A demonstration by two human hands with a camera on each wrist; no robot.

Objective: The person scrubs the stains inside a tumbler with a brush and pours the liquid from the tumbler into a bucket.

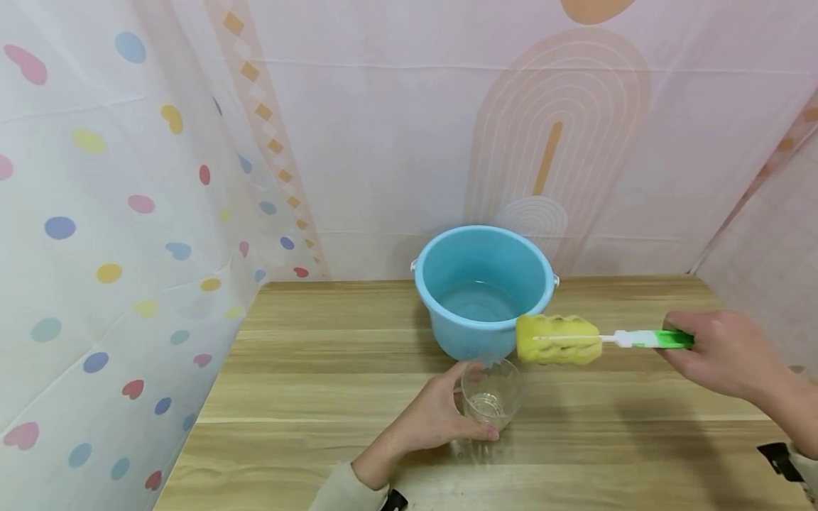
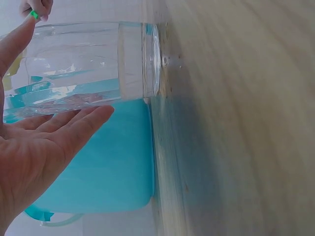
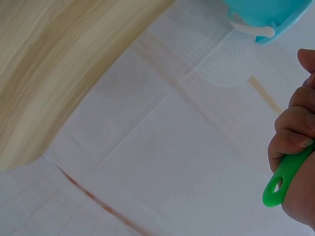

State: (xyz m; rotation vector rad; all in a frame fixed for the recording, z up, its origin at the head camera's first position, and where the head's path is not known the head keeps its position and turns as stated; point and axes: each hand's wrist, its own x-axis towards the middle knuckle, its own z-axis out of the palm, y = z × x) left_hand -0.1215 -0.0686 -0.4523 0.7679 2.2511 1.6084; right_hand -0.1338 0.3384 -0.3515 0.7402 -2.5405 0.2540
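A clear glass cup stands upright on the table in front of the bucket. My left hand holds it from the left side, thumb at the near side and fingers at the far side. In the left wrist view the same glass shows its thick base on the wood. My right hand grips the green and white handle of a yellow sponge bottle brush, held level above the table with its head just right of the glass. The green handle end pokes out of the fist in the right wrist view.
A light blue bucket with some water in it stands at the back of the wooden table, against a patterned curtain. Small water drops lie by the glass base. A dotted curtain hangs along the left.
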